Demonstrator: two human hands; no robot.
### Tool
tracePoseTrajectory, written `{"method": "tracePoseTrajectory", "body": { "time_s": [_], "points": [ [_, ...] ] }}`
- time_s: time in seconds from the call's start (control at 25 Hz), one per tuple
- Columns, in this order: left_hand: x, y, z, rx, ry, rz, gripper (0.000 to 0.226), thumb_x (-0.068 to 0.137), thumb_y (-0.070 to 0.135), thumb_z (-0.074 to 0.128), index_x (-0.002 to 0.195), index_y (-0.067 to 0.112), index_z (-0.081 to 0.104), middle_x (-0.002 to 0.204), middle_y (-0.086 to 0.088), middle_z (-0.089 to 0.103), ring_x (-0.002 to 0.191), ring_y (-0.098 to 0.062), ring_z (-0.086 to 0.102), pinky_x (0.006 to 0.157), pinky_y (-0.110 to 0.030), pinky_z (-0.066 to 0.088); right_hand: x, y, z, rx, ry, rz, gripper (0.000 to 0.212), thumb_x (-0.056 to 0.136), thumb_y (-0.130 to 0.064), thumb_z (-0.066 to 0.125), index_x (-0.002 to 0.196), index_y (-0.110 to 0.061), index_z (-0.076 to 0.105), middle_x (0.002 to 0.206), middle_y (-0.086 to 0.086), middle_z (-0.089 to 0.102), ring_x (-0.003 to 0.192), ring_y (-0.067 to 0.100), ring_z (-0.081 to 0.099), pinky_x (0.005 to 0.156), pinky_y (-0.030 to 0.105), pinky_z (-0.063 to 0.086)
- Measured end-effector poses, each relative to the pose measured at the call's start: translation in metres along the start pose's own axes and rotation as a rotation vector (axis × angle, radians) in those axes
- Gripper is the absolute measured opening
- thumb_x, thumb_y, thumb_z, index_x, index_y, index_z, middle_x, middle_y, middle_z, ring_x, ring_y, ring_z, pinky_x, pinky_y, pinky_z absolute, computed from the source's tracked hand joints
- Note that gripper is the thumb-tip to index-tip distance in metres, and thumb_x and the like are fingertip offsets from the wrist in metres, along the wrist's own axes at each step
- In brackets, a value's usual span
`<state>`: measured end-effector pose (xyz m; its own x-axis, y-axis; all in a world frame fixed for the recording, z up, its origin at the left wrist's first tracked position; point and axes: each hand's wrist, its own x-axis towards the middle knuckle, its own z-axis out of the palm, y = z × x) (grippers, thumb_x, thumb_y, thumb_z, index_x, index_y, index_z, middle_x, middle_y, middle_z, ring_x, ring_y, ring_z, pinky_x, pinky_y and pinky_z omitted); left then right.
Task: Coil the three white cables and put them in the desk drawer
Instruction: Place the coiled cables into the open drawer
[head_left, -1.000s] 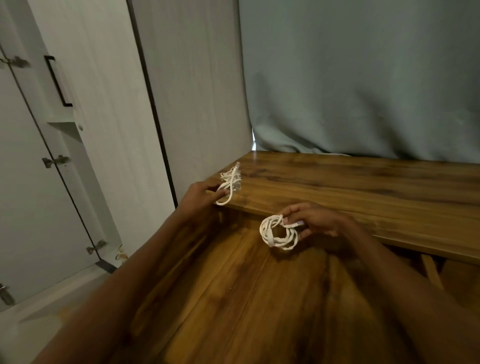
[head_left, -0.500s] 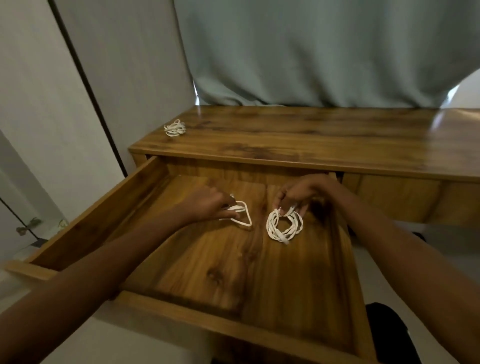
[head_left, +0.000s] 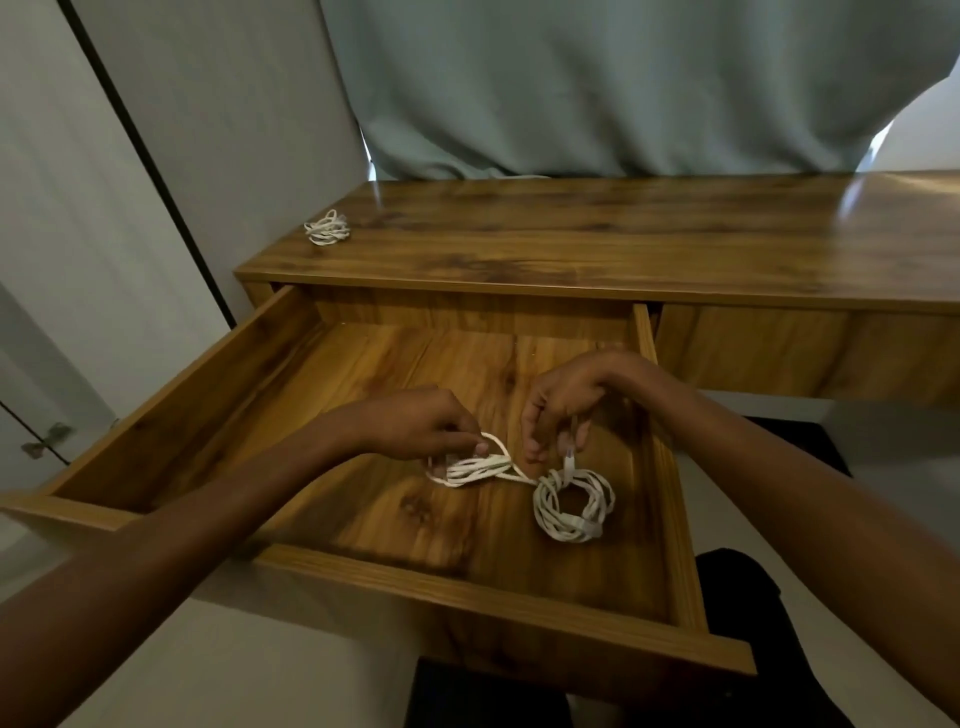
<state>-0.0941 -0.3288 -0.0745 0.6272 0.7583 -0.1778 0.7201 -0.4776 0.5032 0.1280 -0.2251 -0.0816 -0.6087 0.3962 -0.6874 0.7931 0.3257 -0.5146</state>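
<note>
The wooden desk drawer is pulled out wide, and both my hands are inside it. My left hand pinches a flattened white cable bundle that lies on the drawer floor. My right hand holds the loose end of a round coiled white cable, which rests on the drawer floor just right of the flat bundle. The two cables touch or overlap where they meet. A third coiled white cable lies on the desk top near its far left corner, away from both hands.
The wooden desk top runs to the right, with a shut drawer front beside the open one. A grey-green curtain hangs behind the desk. A pale cabinet wall stands on the left. My dark-clothed legs are below the drawer.
Both hands came down from the desk edge into the drawer with their cables, which now rest on the drawer floor. The view tilted down and drew closer.
</note>
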Motion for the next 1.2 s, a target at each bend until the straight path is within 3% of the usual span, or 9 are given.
{"method": "tracePoseTrajectory", "body": {
  "time_s": [0.16, 0.24, 0.36, 0.44, 0.68, 0.88, 1.0, 1.08, 1.2],
  "points": [
    [-0.011, -0.003, -0.015, -0.272, 0.005, -0.114, 0.029, 0.102, 0.027, 0.053, 0.103, 0.006, 0.072, 0.093, -0.008, 0.077, 0.079, -0.027, 0.074, 0.064, -0.030, 0.057, 0.006, -0.008, 0.004, 0.123, 0.266, -0.129, 0.017, 0.100, -0.025, 0.060, 0.114, -0.019, 0.068, 0.114, 0.012, 0.073, 0.088, 0.022, 0.070, 0.074, 0.034, 0.057],
    [-0.015, -0.006, -0.014, -0.285, -0.014, -0.107, 0.027, 0.102, 0.026, 0.053, 0.102, 0.007, 0.072, 0.089, -0.008, 0.077, 0.077, -0.028, 0.073, 0.065, -0.031, 0.056, 0.012, -0.018, 0.015, 0.073, 0.230, -0.165, 0.024, 0.099, -0.030, 0.063, 0.120, -0.019, 0.067, 0.115, 0.008, 0.073, 0.089, 0.020, 0.068, 0.074, 0.033, 0.055],
    [-0.018, -0.011, -0.011, -0.310, 0.123, -0.121, 0.026, 0.102, 0.027, 0.054, 0.094, 0.012, 0.072, 0.080, -0.007, 0.075, 0.067, -0.022, 0.070, 0.062, -0.031, 0.055, 0.020, -0.035, 0.032, -0.026, 0.124, -0.197, 0.041, 0.092, -0.035, 0.072, 0.129, -0.019, 0.063, 0.115, 0.012, 0.072, 0.090, 0.020, 0.066, 0.078, 0.034, 0.056],
    [-0.017, -0.016, -0.012, -0.284, 0.179, -0.122, 0.024, 0.102, 0.028, 0.054, 0.089, 0.018, 0.072, 0.079, -0.006, 0.074, 0.067, -0.023, 0.069, 0.062, -0.032, 0.055, 0.023, -0.046, 0.041, -0.078, 0.044, -0.230, 0.047, 0.091, -0.026, 0.075, 0.134, -0.018, 0.060, 0.122, 0.013, 0.069, 0.095, 0.018, 0.066, 0.081, 0.034, 0.057],
    [0.003, -0.024, -0.006, -0.149, 0.116, -0.143, 0.025, 0.102, 0.029, 0.054, 0.087, 0.016, 0.070, 0.077, -0.005, 0.074, 0.066, -0.016, 0.068, 0.059, -0.030, 0.055, 0.029, -0.061, 0.061, -0.130, -0.133, -0.365, 0.051, 0.089, 0.003, 0.070, 0.137, -0.006, 0.057, 0.123, 0.012, 0.068, 0.104, 0.016, 0.069, 0.089, 0.033, 0.056],
    [0.023, -0.029, -0.025, -0.004, 0.190, -0.183, 0.030, 0.103, 0.029, 0.053, 0.092, 0.007, 0.071, 0.076, -0.002, 0.073, 0.064, -0.014, 0.069, 0.055, -0.020, 0.051, 0.027, -0.060, 0.048, -0.132, -0.139, -0.309, 0.041, 0.095, -0.013, 0.068, 0.136, -0.012, 0.061, 0.115, 0.009, 0.072, 0.104, 0.024, 0.068, 0.090, 0.043, 0.055],
    [0.027, -0.049, -0.055, 0.115, 0.415, -0.239, 0.030, 0.102, 0.032, 0.054, 0.089, 0.012, 0.072, 0.075, 0.003, 0.071, 0.065, -0.010, 0.066, 0.065, -0.026, 0.054, 0.025, -0.069, 0.021, -0.142, 0.137, -0.337, 0.031, 0.098, -0.023, 0.066, 0.127, -0.015, 0.067, 0.101, -0.004, 0.072, 0.087, 0.009, 0.068, 0.075, 0.025, 0.054],
    [0.030, -0.075, -0.078, 0.155, 0.647, -0.334, 0.029, 0.099, 0.036, 0.055, 0.089, 0.015, 0.071, 0.079, 0.005, 0.070, 0.074, -0.011, 0.066, 0.075, -0.035, 0.056, 0.033, -0.075, -0.007, -0.189, 0.458, -0.404, 0.023, 0.097, -0.028, 0.065, 0.118, -0.020, 0.072, 0.099, -0.008, 0.074, 0.084, 0.002, 0.068, 0.078, 0.026, 0.055],
    [0.031, -0.117, -0.106, 0.090, 0.887, -0.506, 0.025, 0.097, 0.036, 0.057, 0.108, 0.016, 0.067, 0.095, 0.001, 0.070, 0.091, -0.020, 0.067, 0.080, -0.037, 0.054, 0.050, -0.081, -0.056, -0.261, 0.902, -0.387, 0.024, 0.097, -0.036, 0.063, 0.117, -0.027, 0.072, 0.113, -0.005, 0.073, 0.100, 0.011, 0.067, 0.084, 0.033, 0.053]
  ]
}}
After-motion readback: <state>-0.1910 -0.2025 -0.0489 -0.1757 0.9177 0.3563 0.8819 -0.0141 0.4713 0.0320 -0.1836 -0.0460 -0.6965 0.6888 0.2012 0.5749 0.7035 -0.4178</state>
